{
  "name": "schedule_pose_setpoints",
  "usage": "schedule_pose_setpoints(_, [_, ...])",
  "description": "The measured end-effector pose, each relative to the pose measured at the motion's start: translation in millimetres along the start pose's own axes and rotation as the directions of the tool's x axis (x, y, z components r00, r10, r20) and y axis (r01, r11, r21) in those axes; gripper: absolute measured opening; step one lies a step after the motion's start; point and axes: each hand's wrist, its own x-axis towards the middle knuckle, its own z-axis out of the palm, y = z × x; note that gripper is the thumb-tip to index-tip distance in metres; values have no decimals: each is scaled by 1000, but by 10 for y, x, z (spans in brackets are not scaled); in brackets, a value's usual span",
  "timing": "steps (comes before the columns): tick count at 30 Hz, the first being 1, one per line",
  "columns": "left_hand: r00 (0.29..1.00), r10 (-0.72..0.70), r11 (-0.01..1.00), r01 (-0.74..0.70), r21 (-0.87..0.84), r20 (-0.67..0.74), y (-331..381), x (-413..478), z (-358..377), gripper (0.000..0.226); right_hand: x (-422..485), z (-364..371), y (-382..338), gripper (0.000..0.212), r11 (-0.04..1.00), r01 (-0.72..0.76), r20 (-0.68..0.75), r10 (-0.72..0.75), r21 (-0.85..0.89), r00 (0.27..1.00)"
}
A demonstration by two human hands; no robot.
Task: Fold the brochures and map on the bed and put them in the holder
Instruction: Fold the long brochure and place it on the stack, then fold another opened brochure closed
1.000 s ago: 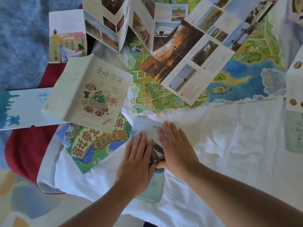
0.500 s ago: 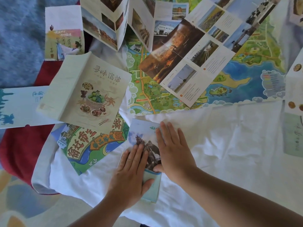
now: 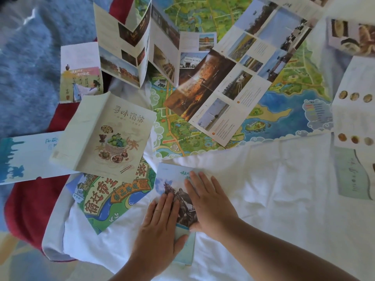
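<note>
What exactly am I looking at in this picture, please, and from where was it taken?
There is no machine here: a person works with bare hands, and the single camera sits on their head, looking forward and down. That is why the arms enter from the bottom edge. The left hand and right hand both lie flat, fingers straight, pressing a folded blue brochure onto the white bedsheet; neither grips anything. Beyond them lies a large illustrated map, unfolded, with an open photo brochure on top of it. To the left are a pale food booklet and, partly under it, a green cartoon-style leaflet. No holder shows in this view.
</note>
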Motion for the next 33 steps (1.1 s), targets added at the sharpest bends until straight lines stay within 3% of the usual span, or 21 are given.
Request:
schedule_pose_setpoints(9, [986, -161, 974, 165, -158, 40, 70, 170, -596, 57, -460, -255, 220, 100, 988, -75, -11, 77, 139, 997])
schedule_pose_setpoints(15, [963, -268, 951, 262, -167, -17, -344, 228, -853, 55, -467, -477, 198, 95, 978, -103, -17, 108, 180, 994])
schedule_pose_setpoints(20, [947, -318, 922, 321, -216, 49, -536, 172, -928, 60, -341, -627, 49, 89, 959, -123, -34, 136, 255, 990])
schedule_pose_setpoints(26, [959, -283, 922, 264, -282, -27, -408, 326, -975, 56, -332, -787, 146, 87, 946, -183, -24, 197, 267, 980])
schedule_pose_setpoints(33, [989, -146, 951, 143, -273, 8, -44, 942, -989, 63, -420, -830, 508, 86, 921, -268, -37, 290, 283, 956])
